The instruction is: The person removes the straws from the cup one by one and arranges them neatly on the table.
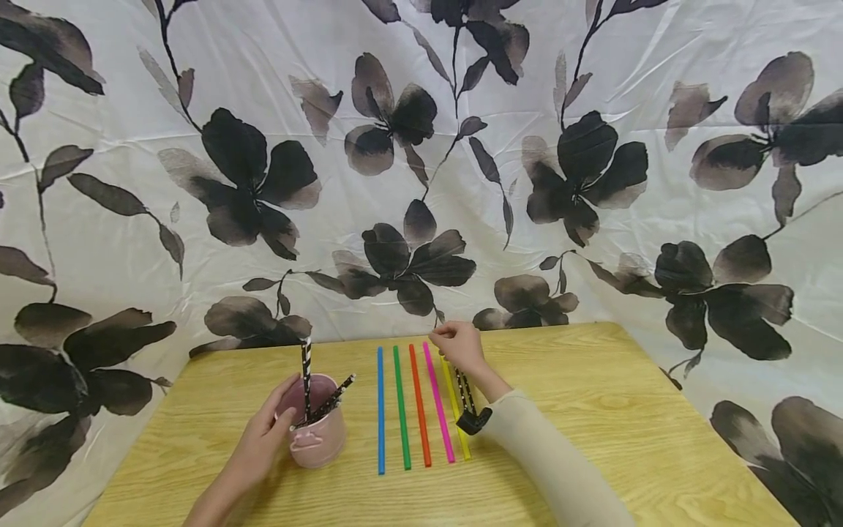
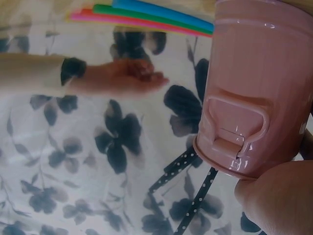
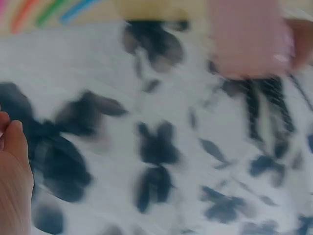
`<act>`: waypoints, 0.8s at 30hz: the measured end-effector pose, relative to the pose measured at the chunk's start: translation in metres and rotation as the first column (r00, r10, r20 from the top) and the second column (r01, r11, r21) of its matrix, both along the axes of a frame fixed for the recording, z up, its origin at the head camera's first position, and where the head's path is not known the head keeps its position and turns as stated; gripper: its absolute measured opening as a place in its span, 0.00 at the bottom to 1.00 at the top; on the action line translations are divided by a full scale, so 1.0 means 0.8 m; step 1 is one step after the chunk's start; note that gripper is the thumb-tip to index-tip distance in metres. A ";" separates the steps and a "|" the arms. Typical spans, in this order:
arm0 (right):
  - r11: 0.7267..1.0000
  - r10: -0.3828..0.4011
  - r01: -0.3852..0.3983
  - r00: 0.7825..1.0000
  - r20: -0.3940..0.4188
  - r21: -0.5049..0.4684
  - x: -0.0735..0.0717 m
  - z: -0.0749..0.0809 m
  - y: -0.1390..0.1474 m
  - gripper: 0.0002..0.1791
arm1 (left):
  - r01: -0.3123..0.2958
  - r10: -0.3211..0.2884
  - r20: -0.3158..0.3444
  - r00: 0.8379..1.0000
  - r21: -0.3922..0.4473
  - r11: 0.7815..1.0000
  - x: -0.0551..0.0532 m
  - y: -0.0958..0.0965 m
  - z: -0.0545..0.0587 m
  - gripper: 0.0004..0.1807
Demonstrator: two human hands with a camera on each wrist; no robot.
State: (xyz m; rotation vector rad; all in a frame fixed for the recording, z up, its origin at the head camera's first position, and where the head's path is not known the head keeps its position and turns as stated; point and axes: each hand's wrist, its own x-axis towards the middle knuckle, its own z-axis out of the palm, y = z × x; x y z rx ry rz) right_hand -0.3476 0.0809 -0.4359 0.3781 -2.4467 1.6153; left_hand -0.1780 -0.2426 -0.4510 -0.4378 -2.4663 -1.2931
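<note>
My left hand [image 1: 253,439] grips a small pink metal pail [image 1: 319,443] with a side handle, thumb at its rim. Black straws with white patterns [image 1: 306,377] stand and lean inside it. On the table, blue [image 1: 380,410], green [image 1: 402,410], orange-red [image 1: 419,410], magenta [image 1: 439,406] and yellow [image 1: 466,443] straws lie side by side. Raised over the far ends of the magenta and yellow ones is my right hand [image 1: 461,345], fingers loosely bent, with nothing visible in them. Black dotted straws [image 1: 466,391] show beside its wrist, partly hidden.
The wooden table [image 1: 593,410] extends to both sides of the straws. A white cloth with dark flowers [image 1: 395,219] hangs behind the table's far edge. A black wrist camera [image 1: 474,421] sits at the right sleeve.
</note>
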 end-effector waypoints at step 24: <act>0.868 0.491 -0.492 0.871 -0.036 -0.069 0.172 0.096 -0.095 0.14 | 0.008 -0.009 0.020 1.000 0.035 0.999 0.003 0.002 0.004 0.24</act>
